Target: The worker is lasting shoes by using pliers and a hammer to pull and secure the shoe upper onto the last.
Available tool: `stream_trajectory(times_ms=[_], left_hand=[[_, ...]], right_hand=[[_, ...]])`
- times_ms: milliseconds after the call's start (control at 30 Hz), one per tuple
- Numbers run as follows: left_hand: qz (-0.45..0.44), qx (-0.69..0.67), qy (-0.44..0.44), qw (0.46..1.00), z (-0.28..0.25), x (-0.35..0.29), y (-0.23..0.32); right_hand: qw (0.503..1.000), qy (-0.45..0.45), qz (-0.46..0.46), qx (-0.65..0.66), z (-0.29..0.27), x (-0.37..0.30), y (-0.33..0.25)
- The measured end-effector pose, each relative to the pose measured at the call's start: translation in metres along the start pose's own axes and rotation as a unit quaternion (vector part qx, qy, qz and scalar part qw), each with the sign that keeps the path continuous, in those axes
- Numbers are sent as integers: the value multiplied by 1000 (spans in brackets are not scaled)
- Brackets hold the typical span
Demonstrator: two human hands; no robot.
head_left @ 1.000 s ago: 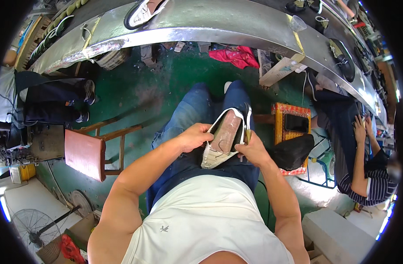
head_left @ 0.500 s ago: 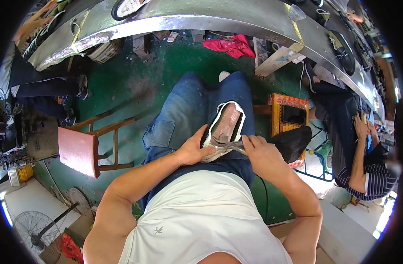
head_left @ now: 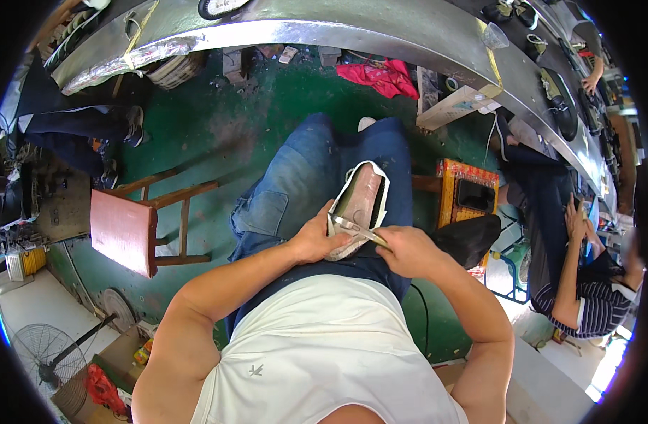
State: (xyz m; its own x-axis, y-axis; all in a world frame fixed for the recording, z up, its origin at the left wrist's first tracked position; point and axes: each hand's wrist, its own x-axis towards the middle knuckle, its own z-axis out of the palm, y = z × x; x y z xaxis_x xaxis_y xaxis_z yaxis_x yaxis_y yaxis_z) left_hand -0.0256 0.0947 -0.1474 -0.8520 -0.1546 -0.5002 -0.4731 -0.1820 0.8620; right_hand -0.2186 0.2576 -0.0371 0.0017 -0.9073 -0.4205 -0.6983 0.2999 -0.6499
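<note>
A shoe upper on a last (head_left: 367,192) lies bottom up across my lap, its pale insole facing me and a whitish edge folded round it. My left hand (head_left: 314,237) is closed on the shoe's near left side, thumb along the edge. Closed round the handles of metal lasting pincers (head_left: 358,229), my right hand (head_left: 407,249) is at the shoe's near right side. The pincers lie across the near end of the insole, with their jaws at the left edge. Whether the jaws grip the edge material is too small to tell.
A metal-topped bench (head_left: 281,35) with shoes runs across the far side. A wooden stool (head_left: 124,226) stands at left. A phone (head_left: 474,196) lies on an orange surface at right, beside a black rounded object (head_left: 469,239). Co-workers sit on both sides; a fan (head_left: 48,371) stands near left.
My right hand has moved slightly left and nearer me, turning the pincers so their jaws now reach the shoe's left edge. My left hand keeps its hold. The whole view has shifted slightly.
</note>
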Motion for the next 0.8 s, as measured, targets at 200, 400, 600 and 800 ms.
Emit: stream_trajectory(times_ms=[200,400,600,800], left_hand=[[-31,98,19,995,7,-5,21],[32,-347,-75,934,8,-7,5],[-62,-453,57,888,24,-3,29],[-6,-168,337,926,35,39,-5]], right_hand=[[998,39,4,-55,-7,-20,-1],[937,-271,149,-164,-72,15,-55],[983,-147,75,-76,-26,12,-17],[984,129,84,87,68,-1,-3]])
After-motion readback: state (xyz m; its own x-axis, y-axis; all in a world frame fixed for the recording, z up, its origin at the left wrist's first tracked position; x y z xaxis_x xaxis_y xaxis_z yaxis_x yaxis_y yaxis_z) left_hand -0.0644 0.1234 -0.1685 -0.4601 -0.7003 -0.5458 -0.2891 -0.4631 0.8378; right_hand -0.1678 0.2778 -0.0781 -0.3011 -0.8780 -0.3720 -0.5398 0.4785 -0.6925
